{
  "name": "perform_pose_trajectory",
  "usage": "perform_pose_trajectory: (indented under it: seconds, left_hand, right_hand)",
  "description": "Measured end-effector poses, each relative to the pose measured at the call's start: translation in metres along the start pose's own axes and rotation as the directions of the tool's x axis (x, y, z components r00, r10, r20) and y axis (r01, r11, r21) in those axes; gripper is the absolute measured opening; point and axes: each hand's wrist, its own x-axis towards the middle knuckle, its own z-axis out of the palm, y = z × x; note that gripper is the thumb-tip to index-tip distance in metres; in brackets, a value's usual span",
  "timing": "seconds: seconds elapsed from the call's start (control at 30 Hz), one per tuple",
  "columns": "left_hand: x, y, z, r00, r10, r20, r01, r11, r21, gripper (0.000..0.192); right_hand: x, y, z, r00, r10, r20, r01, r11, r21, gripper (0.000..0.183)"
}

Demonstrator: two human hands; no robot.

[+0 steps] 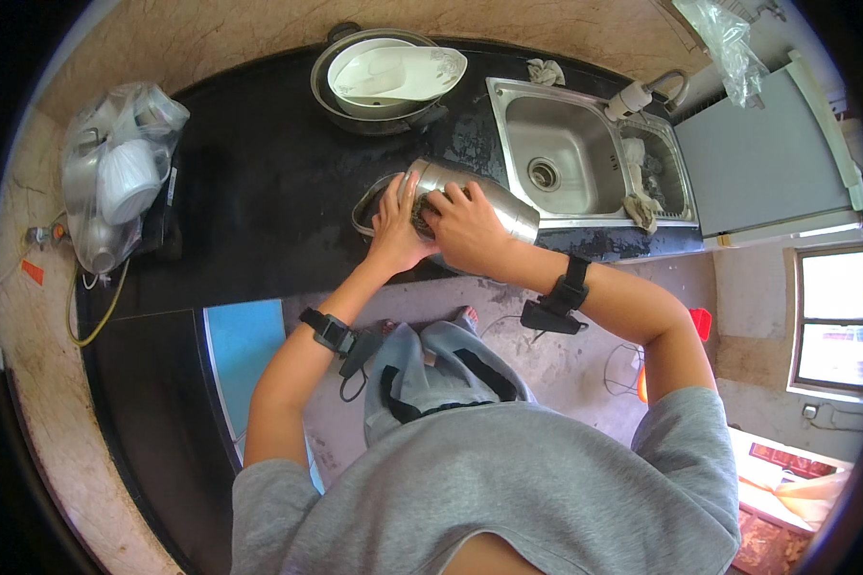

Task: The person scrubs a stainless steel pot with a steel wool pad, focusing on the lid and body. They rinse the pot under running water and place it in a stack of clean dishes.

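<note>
A stainless steel pot (512,207) lies tilted on its side near the front edge of the dark counter, left of the sink. My left hand (400,233) grips its left end, fingers spread over the metal. A curved metal rim or loop handle (363,208) shows just left of that hand. My right hand (472,226) presses a dark, rough scouring pad (423,214), probably steel wool, against the pot's side. Fingers hide part of the pad and much of the pot's left end.
Behind the pot, a dark pan (374,126) holds white dishes (421,72). A steel sink (546,144) with a faucet (629,100) and cloths (641,212) sits at right. Bagged kitchenware (119,180) stands far left. A crumpled rag (545,72) lies by the wall.
</note>
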Motion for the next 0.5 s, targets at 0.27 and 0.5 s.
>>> perform_pose_trajectory:
  seconds: [0.27,0.5]
  left_hand:
    - [0.001,0.009,0.001,1.000,-0.013,-0.018,0.013,1.000,-0.007,0.122]
    - [0.001,0.012,-0.002,0.999,-0.042,0.015,0.041,0.999,0.032,0.126]
  right_hand:
    - [0.049,0.074,0.068,0.917,0.383,0.113,-0.399,0.872,0.284,0.036]
    - [0.011,0.172,0.106,0.775,0.152,0.613,-0.609,0.436,0.662,0.036]
